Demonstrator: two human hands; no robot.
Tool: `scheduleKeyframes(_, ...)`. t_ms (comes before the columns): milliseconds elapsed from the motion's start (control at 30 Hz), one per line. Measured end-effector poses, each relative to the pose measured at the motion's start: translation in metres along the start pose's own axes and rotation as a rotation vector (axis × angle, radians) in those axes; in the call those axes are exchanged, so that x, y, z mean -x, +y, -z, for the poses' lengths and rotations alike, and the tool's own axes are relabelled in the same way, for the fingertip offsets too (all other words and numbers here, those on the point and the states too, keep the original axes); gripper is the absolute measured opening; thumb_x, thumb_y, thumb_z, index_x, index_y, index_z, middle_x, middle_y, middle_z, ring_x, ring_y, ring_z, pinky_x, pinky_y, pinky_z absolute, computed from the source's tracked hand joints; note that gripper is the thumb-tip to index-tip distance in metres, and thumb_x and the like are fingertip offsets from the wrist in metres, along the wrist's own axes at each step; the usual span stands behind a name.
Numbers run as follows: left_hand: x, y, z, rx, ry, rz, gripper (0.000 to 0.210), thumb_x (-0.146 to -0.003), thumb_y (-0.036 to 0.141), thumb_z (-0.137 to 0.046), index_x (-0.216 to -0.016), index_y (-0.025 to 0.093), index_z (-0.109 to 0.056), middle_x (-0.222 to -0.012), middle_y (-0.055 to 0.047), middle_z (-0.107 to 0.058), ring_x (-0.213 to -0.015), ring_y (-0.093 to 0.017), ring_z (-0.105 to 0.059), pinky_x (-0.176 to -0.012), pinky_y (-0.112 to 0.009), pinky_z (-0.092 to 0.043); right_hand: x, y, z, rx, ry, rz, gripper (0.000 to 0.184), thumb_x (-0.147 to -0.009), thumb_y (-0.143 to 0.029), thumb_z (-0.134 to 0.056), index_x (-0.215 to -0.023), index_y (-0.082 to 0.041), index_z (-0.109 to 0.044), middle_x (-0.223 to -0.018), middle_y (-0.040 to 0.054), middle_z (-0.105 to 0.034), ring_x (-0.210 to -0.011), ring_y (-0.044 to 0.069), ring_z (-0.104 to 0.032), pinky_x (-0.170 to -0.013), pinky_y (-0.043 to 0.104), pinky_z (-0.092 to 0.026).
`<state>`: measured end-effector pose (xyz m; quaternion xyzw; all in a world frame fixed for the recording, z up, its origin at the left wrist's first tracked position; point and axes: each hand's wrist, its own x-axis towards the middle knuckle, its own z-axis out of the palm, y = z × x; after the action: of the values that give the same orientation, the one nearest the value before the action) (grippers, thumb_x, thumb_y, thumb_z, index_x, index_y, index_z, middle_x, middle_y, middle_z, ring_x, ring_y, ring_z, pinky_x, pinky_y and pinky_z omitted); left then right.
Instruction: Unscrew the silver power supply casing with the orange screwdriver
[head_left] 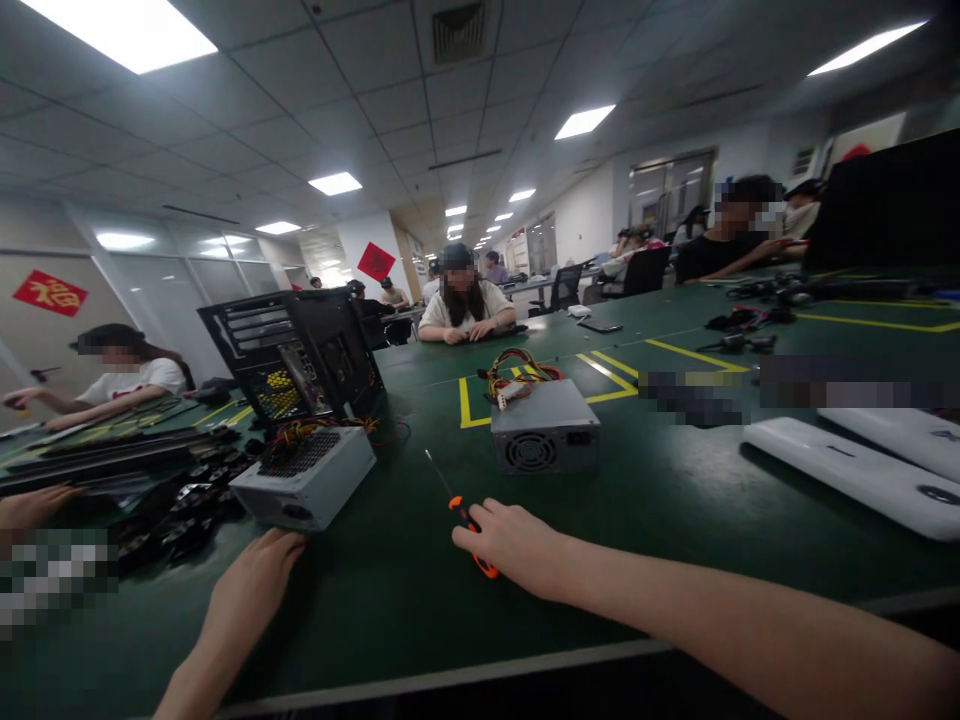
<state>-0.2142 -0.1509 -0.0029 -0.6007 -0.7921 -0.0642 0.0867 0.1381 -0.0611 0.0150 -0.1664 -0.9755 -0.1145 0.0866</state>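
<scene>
In the head view, the black case (300,350) stands upright on the green table (405,620), its near side showing slots and mesh, with a board (304,378) inside. A yellow tint shows through the mesh; the rest of the interior is too dark to read. Just in front of it sits the left power unit (330,480), a metal box with a perforated top and coloured wires along its back edge. The right power unit (551,435) is a boxy grey shell; a round fan (529,453) shows behind its grille, beside a dark socket (578,438). A loose tangle of red, yellow and black wires (529,370) rises behind it.

The right hand (517,545) closes its fingers over the orange-and-black handle of the screwdriver (459,510), which lies between the two units, nearer the person, its thin metal shaft pointing away. The left hand (255,580) has bent fingers close to the left unit's lower edge; whether they touch or grip it I cannot tell.

Smooth, glossy white shells (847,475) with rounded ends lie at right, dark glossy parts (187,500) at left. Yellow tape (465,405) makes straight-edged outlines on the tabletop.
</scene>
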Motion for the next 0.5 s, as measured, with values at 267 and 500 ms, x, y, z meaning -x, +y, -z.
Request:
scheduleKeyframes(267,-0.005,0.067,-0.007,0.119,0.013,-0.281,0.030,-0.085,0.030,-0.030,-0.097,0.022,-0.057,-0.101,-0.006,-0.057,-0.093,-0.019,-0.055,-0.084,-0.031,-0.041,0.046,0.019,0.009,0.035,0.015,-0.042,0.031,-0.079,-0.011,-0.052,-0.107,-0.020,-0.045,-0.100,0.0092,-0.053,-0.082,0.020,-0.051,-0.057,0.027,-0.046)
scheduleKeyframes(500,-0.028,0.207,0.005,0.292,-0.049,-0.560,0.020,-0.082,0.019,-0.036,-0.095,0.020,-0.051,-0.096,-0.005,-0.057,-0.087,-0.017,-0.055,-0.076,-0.028,-0.042,0.077,0.053,0.005,0.025,0.002,-0.155,0.028,-0.080,-0.007,-0.047,-0.105,-0.021,-0.047,-0.098,0.0075,-0.052,-0.083,0.018,-0.050,-0.059,0.025,-0.044)
